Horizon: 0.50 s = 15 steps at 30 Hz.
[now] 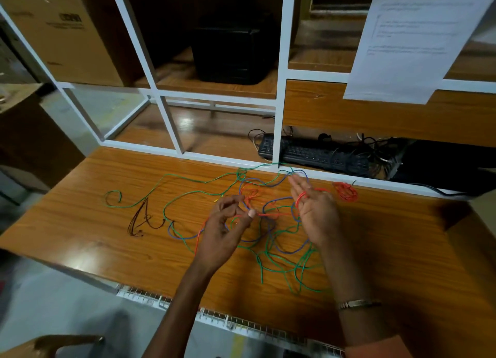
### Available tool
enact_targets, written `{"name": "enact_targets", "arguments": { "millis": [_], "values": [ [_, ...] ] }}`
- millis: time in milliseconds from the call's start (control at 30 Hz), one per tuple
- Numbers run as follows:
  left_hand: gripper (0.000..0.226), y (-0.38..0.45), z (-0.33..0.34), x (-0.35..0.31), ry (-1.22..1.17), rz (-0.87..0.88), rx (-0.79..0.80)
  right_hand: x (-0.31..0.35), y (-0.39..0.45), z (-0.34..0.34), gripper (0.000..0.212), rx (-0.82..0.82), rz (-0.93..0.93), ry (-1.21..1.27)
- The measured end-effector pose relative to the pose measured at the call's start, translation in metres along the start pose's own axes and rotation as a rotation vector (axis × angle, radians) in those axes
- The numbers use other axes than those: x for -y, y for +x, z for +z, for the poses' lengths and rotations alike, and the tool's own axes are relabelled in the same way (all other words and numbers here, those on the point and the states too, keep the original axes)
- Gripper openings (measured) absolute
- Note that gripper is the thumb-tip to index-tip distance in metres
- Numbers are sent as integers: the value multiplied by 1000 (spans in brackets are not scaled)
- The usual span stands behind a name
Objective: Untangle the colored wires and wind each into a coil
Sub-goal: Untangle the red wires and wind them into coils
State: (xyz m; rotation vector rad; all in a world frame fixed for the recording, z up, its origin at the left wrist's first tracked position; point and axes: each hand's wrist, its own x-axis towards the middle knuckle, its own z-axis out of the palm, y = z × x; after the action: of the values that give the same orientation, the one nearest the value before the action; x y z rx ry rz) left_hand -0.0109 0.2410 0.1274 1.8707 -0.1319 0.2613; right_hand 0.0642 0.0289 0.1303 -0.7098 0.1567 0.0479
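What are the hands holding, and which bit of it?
Both hold the red wire. The left hand pinches a stretch of it at the fingertips; the right hand has loops of it wound round its fingers.

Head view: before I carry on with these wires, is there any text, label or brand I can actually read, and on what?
Nothing reads clearly.
Cardboard box: a dark printed logo and lines beneath, too blurred to read.
Paper sheet hanging on the white frame: a heading and paragraphs, too blurred to read.
Keyboard: key legends too small to read.
Wooden table: a dark scribble, not legible as words.
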Motion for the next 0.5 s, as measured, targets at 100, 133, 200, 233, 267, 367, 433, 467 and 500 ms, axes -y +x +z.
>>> {"name": "enact_targets", "arguments": {
  "millis": [100, 133, 200, 233, 267, 367, 433, 467, 500],
  "values": [
    [17, 6, -7, -5, 25, 1, -25, -16, -13, 6, 20, 22, 114, -618],
    [18, 8, -6, -7, 23, 6, -38, -19, -20, 10, 19, 86, 191, -788],
    [21, 12, -6, -10, 8, 16, -89, -28, -34, 19, 23, 249, 357, -945],
    [23, 14, -6, -11, -6, 24, -128, -32, -40, 22, 24, 293, 418, -929],
    [23, 16, -6, -12, -24, 25, -163, -33, -45, 27, 23, 307, 454, -889],
    [25, 18, -11, -8, -66, -6, -204, -28, -51, 33, 64, 390, 605, -809],
    [32, 19, -12, -2, -74, -41, -186, -23, -54, 33, 89, 542, 743, -743],
    [37, 19, -11, 1, -100, -64, -176, -22, -55, 32, 91, 620, 774, -677],
    [43, 18, -9, 2, -155, -96, -173, -21, -56, 31, 87, 685, 777, -580]
  ]
}}
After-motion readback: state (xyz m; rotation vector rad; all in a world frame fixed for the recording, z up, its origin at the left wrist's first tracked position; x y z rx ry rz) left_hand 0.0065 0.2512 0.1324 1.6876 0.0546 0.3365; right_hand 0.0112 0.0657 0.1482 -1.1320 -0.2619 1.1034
